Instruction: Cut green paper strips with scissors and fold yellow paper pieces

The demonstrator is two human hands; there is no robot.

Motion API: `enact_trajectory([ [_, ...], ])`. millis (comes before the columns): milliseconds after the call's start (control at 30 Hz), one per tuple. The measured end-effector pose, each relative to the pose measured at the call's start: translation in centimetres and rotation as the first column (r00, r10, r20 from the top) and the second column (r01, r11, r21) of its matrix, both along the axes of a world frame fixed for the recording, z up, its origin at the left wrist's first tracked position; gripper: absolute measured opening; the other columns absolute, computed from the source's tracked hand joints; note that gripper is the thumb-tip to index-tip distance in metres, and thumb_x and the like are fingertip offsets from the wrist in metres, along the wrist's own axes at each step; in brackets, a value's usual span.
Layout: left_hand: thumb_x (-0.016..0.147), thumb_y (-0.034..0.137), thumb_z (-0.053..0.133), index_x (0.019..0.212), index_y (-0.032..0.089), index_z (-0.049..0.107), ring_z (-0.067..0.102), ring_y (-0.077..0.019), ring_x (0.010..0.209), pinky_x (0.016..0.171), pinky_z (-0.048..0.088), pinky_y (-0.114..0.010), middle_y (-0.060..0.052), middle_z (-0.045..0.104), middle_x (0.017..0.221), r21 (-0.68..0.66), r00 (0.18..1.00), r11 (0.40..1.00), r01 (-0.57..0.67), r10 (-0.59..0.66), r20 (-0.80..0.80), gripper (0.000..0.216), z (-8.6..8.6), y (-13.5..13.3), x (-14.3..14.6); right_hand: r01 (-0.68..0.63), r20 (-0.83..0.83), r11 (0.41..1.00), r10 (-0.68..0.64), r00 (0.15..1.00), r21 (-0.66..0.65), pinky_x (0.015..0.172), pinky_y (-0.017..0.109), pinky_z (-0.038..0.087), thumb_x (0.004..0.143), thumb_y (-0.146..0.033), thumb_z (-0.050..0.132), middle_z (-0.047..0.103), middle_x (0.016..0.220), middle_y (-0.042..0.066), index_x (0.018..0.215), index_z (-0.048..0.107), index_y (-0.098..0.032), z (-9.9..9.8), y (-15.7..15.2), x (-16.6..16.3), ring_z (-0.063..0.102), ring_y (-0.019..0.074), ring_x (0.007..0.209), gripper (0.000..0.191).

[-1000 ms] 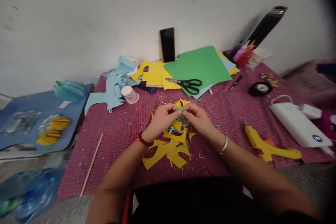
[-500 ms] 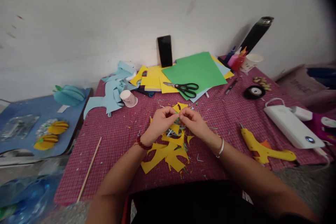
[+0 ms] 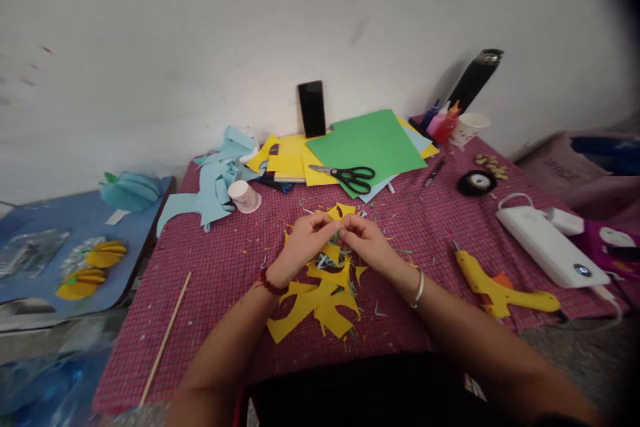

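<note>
My left hand (image 3: 311, 240) and my right hand (image 3: 366, 238) meet at the middle of the table, fingertips pinched together. Whatever sits between the fingers is too small and too covered to name; a hint of green shows there. Beneath both hands lies a heap of yellow paper scraps (image 3: 313, 300) mixed with thin pale and green paper shreds. Black-handled scissors (image 3: 353, 177) rest beyond the hands, on a green paper sheet (image 3: 373, 143) and yellow sheets (image 3: 289, 159).
Light blue paper offcuts (image 3: 220, 173) and a paper cup (image 3: 244, 196) lie left. A phone (image 3: 311, 109) leans on the wall. Right are a yellow glue gun (image 3: 500, 287), a white power bank (image 3: 553, 247) and black tape (image 3: 477, 182). A wooden stick (image 3: 166, 337) lies front left.
The head view has shifted slightly, so the table's far items sit lower in the picture. Both hands keep their pinch at nearly the same place over the scraps.
</note>
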State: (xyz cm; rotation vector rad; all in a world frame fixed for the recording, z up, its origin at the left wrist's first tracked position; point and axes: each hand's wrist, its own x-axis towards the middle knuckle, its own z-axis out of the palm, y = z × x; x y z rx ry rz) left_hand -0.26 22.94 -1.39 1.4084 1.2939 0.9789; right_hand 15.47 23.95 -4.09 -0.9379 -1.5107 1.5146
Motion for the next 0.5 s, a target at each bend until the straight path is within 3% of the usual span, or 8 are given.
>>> enact_trajectory([
  [100,0.079,0.034,0.061,0.058,0.017,0.053,0.041,-0.0094,0.052,0.051,0.030,-0.023,0.004,0.047,0.056,-0.006,1.000,1.000,0.014,-0.014,-0.021,0.028,-0.15,0.00,0.03,0.001,0.013,1.000,-0.001,1.000,0.031,0.051,0.023,0.035,0.079,-0.031,0.057,0.046,0.061,-0.005,0.071,0.048,-0.020,-0.12,0.04,-0.04,0.044,0.0097,0.053,0.017],
  [300,0.091,0.048,0.039,0.059,0.018,0.053,0.044,-0.0111,0.051,0.050,0.032,-0.025,0.002,0.049,0.054,-0.018,1.000,1.000,-0.021,0.021,-0.021,0.047,-0.36,-0.01,-0.11,-0.005,0.005,0.999,0.005,1.000,0.051,0.051,0.022,0.035,0.080,-0.029,0.055,0.045,0.062,-0.005,0.070,0.046,-0.020,-0.19,-0.05,-0.11,0.044,0.0093,0.053,0.015],
  [500,0.079,0.037,0.061,0.059,0.018,0.055,0.042,-0.0107,0.055,0.052,0.031,-0.023,0.003,0.049,0.058,-0.004,1.000,1.000,0.014,-0.014,-0.022,0.028,-0.12,0.12,0.09,-0.010,0.009,0.999,0.010,1.000,0.052,0.051,0.022,0.035,0.081,-0.030,0.056,0.046,0.061,-0.005,0.071,0.048,-0.020,-0.29,0.00,-0.07,0.043,0.0090,0.053,0.016],
])
